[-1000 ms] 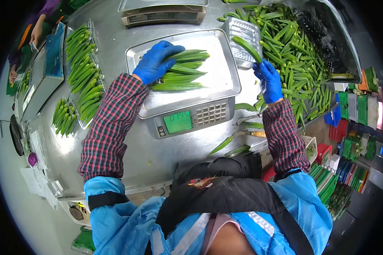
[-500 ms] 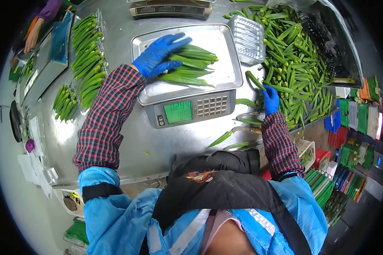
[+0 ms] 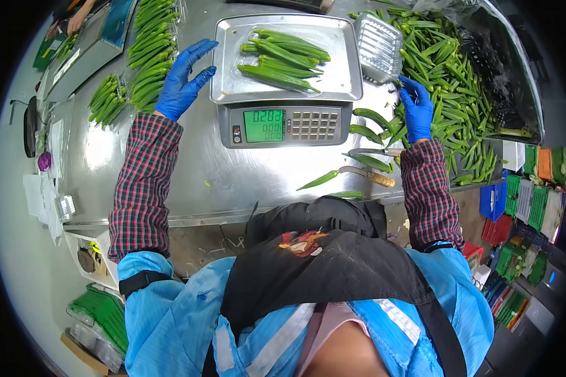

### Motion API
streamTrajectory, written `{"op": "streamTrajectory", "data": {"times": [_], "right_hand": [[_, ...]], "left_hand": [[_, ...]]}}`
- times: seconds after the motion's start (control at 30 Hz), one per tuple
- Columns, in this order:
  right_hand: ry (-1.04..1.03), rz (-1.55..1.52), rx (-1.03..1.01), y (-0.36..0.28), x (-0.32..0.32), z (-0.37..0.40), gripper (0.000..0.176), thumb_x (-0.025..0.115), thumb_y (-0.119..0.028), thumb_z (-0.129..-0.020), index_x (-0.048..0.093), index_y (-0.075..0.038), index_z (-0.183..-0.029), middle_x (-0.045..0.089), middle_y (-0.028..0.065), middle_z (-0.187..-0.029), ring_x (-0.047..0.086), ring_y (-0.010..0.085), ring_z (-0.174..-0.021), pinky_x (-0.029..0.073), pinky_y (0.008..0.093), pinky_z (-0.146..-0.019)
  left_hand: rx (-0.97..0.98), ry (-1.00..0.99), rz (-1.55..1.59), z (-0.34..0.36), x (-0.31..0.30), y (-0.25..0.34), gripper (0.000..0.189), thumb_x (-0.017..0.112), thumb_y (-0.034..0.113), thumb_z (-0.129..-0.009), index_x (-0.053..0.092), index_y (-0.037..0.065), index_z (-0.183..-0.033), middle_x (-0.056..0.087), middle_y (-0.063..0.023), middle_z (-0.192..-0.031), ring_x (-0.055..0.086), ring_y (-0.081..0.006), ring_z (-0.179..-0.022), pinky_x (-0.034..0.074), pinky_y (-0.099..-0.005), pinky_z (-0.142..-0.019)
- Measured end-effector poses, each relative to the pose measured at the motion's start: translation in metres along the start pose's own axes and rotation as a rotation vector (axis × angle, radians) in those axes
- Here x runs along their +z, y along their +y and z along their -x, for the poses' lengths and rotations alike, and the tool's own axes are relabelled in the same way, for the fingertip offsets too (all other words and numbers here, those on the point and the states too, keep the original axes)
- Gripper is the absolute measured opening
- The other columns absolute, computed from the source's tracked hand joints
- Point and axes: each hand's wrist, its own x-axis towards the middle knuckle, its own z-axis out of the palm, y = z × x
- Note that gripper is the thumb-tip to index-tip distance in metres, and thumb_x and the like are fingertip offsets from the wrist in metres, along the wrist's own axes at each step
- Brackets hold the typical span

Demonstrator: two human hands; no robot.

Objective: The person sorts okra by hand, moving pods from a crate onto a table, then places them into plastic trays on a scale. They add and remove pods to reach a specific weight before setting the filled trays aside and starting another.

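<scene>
Several okra pods [image 3: 283, 60] lie in a clear tray on the metal pan of a digital scale [image 3: 286, 125], whose lit green display reads about 0.203. Just left of the pan, my left hand [image 3: 181, 81] in a blue glove is open, fingers apart, holding nothing. On the other side, my gloved right hand [image 3: 417, 113] hovers by the edge of a large okra heap [image 3: 453, 94]. Its thumb and fingers are spread, and I see nothing between them. A stack of clear plastic trays [image 3: 378, 47] sits just above that hand.
Filled okra trays [image 3: 152, 53] line the table's left side. Two knives, one with a wooden handle [image 3: 380, 179], lie with loose okra near the front edge. Another person's hand [image 3: 78, 22] shows at top left, by a second scale [image 3: 85, 56]. Colored crates [image 3: 528, 195] stand at right.
My left hand has let go of the okra on the scale and drawn back left. A pod beside my right hand no longer shows there. The view has shifted, and the scale reading has changed.
</scene>
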Motion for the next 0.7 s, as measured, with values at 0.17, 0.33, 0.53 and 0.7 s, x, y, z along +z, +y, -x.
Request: {"op": "streamTrajectory", "data": {"times": [0.17, 0.33, 0.53, 0.7], "right_hand": [[-0.149, -0.014, 0.016, -0.01, 0.026, 0.009, 0.023, 0.061, -0.004, -0.083, 0.062, -0.005, -0.106, 0.064, 0.0023, -0.1, 0.055, 0.0084, -0.082, 0.045, 0.0231, -0.075], [-0.263, -0.044, 0.01, -0.037, 0.06, 0.026, 0.023, 0.06, -0.004, -0.082, 0.064, -0.009, -0.105, 0.062, 0.0001, -0.099, 0.056, 0.0092, -0.081, 0.047, 0.0247, -0.074], [-0.319, 0.222, -0.491, -0.052, 0.135, 0.025, 0.018, 0.068, -0.012, -0.074, 0.067, -0.013, -0.091, 0.062, 0.0061, -0.085, 0.059, 0.0245, -0.08, 0.047, 0.0349, -0.073], [-0.244, 0.462, -0.617, -0.039, 0.159, -0.013, 0.01, 0.066, -0.01, -0.069, 0.064, -0.015, -0.078, 0.061, 0.0045, -0.08, 0.058, 0.0264, -0.077, 0.046, 0.0385, -0.069]], "left_hand": [[-0.086, -0.017, 0.084, 0.011, 0.011, -0.001, 0.041, 0.063, 0.012, -0.082, 0.056, 0.014, -0.122, 0.055, -0.0079, -0.12, 0.05, -0.0239, -0.115, 0.037, -0.0343, -0.1], [-0.086, -0.11, 0.025, -0.003, 0.033, 0.009, 0.039, 0.063, 0.007, -0.08, 0.058, 0.015, -0.118, 0.06, -0.008, -0.111, 0.054, -0.0252, -0.105, 0.044, -0.0353, -0.093], [0.058, -0.06, -0.173, -0.018, 0.086, -0.003, 0.038, 0.071, 0.018, -0.074, 0.062, 0.013, -0.111, 0.062, -0.011, -0.107, 0.058, -0.029, -0.099, 0.047, -0.0366, -0.087], [-0.16, 0.012, -0.214, -0.01, 0.099, 0.025, 0.034, 0.073, 0.023, -0.07, 0.065, 0.012, -0.101, 0.064, -0.0121, -0.092, 0.061, -0.0302, -0.086, 0.049, -0.038, -0.077]]}}
